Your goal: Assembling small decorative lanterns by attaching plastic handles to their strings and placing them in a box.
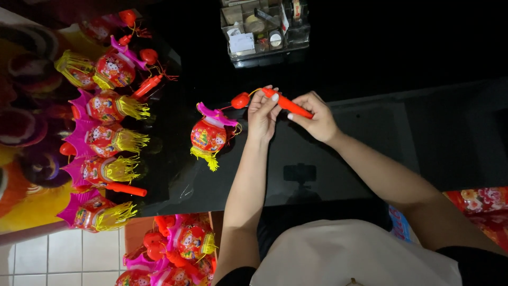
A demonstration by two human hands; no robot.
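- Head view, looking down on a glossy black table (328, 175); dim light, reflections on the surface.
- Both hands are raised just above the table near its far-middle, close together, both clamped on one orange-red stick handle (288, 104).
- Left hand (262, 114): fingers pinched around the stick's upper end, nails pale.
- Right hand (313, 117): thumb and fingers gripping the stick's lower half; the stick slants down to the right between the two hands.
- A thin yellow cord runs from the stick's tip to a small red bulb-shaped piece (240, 100), just left of the left hand.
- Below that piece lies a small toy lantern (210, 135): round red body with printed pattern, magenta cap, yellow fringe at the bottom. It rests on the table, just beside the left wrist, tilted.
- Left side of the table: a row of finished lanterns (108, 106) of the same kind, laid side by side, fringes pointing right; a few loose orange-red sticks among them.
- Far edge, centre: a clear plastic organiser box (264, 29) holding tape rolls and small items.
- Below the table's near edge, on the floor side: a box of more lanterns (174, 249), heaped.
- White tiled floor (58, 259) at lower left.
- Person wears a pale top; forearms bare.
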